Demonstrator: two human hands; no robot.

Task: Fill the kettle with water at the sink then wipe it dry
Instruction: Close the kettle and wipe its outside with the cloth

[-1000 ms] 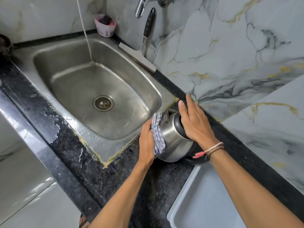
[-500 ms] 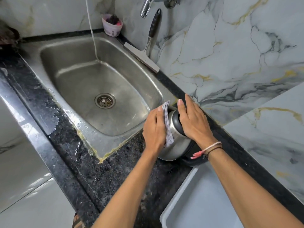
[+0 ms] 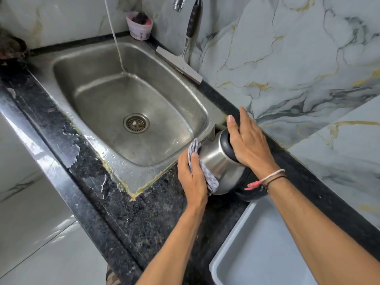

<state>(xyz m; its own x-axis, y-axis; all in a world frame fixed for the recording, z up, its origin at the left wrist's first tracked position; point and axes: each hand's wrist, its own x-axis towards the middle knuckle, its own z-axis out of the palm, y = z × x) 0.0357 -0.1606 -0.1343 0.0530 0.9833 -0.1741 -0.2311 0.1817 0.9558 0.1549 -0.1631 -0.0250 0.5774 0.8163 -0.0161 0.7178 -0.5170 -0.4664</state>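
Observation:
A steel kettle (image 3: 221, 161) with a black lid stands on its black base on the dark granite counter (image 3: 156, 214), just right of the steel sink (image 3: 115, 99). My right hand (image 3: 248, 147) lies flat on the kettle's lid, fingers extended toward the wall. My left hand (image 3: 192, 177) presses a small blue-and-white checked cloth (image 3: 207, 175) against the kettle's left side. The kettle's spout points toward the sink. Its handle is hidden behind my right wrist.
A tap spout (image 3: 178, 4) hangs above the sink's back corner. A squeegee (image 3: 185, 56) leans on the marble wall. A pink cup (image 3: 139, 25) sits in the corner. A grey tray (image 3: 263, 251) lies at the near right. A thin white cord (image 3: 115, 36) hangs into the sink.
My left hand has slid the cloth up the kettle's side toward the spout and back down to its lower left flank. My right hand stays on the lid.

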